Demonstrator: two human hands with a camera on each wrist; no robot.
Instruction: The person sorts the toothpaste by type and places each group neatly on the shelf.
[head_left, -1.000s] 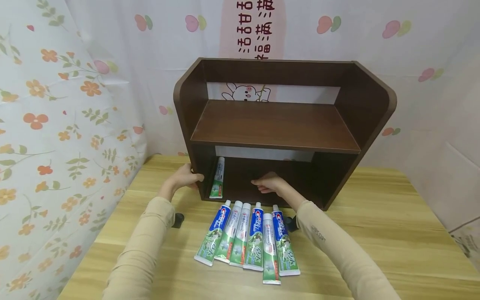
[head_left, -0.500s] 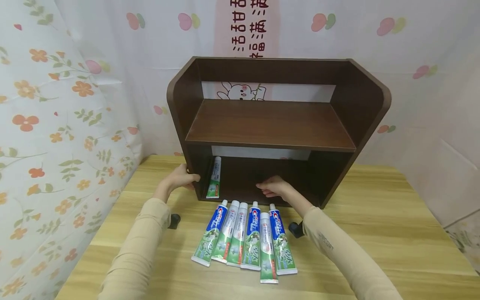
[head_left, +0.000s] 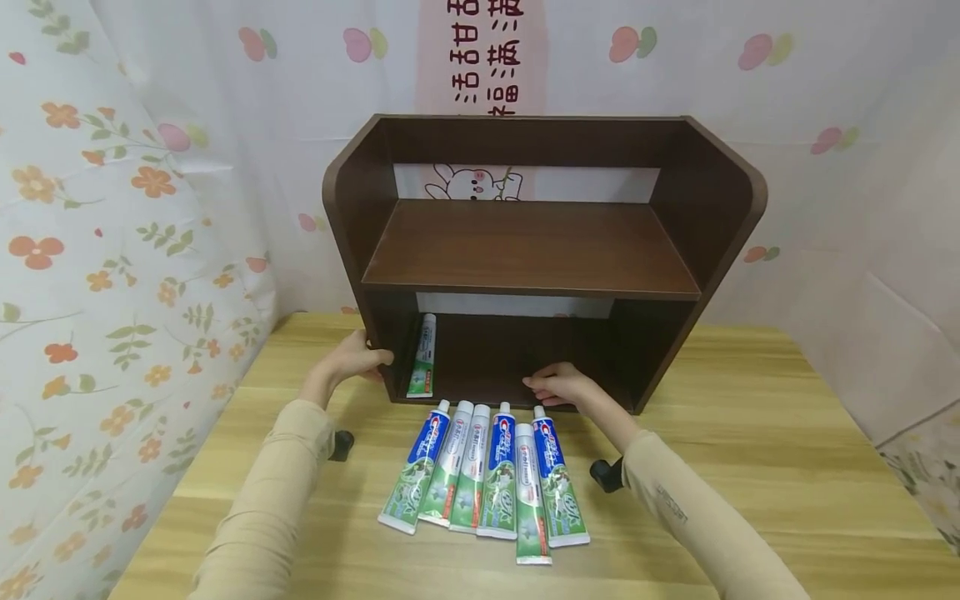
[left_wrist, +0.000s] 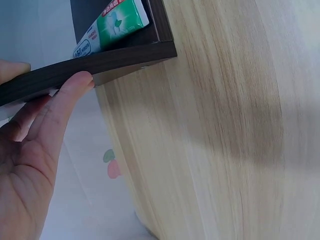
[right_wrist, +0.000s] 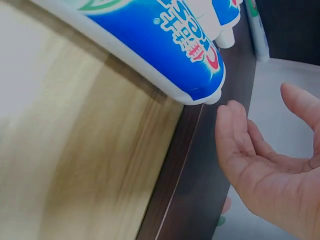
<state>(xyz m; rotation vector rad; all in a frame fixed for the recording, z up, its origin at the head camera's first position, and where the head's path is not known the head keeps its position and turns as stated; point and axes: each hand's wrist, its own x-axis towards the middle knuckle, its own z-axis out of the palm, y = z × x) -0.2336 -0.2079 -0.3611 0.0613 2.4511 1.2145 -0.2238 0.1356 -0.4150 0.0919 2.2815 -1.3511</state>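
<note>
Here, 6 toothpaste tubes (head_left: 498,492) lie fanned out at 6 o'clock, counting the middle of the scene before the person as the clock's centre. Their caps point towards 12 and their flat ends towards 6; 3 are mostly blue and green, 3 white and green. A 7th tube (head_left: 422,371), white and green with a red band, is inside the lower compartment (head_left: 480,358) of a dark brown, 2-level shelf unit (head_left: 532,250). It sits between 7 and 8 o'clock, along the left-hand wall, cap towards the back. The shelf unit rises from there towards 12, its front edge close to the fanned caps.

At 8 o'clock the left hand (head_left: 351,358) grips the unit's side panel, closed narrowly around it with digits on 2 sides. Between 4 and 5 o'clock the right hand (head_left: 561,386) is at the front of the lower compartment, fingers bent, a moderate gap between thumb and fingertips, near the cap of the right-most blue tube.

Cream sleeves (head_left: 262,517) reach in from 7 and 5 o'clock. Beneath everything is a table (head_left: 750,433) with yellowish wood grain. Behind, at 12, hangs a white curtain (head_left: 600,83) printed with dark red characters; at 9, a cloth (head_left: 150,275) with orange flowers.
</note>
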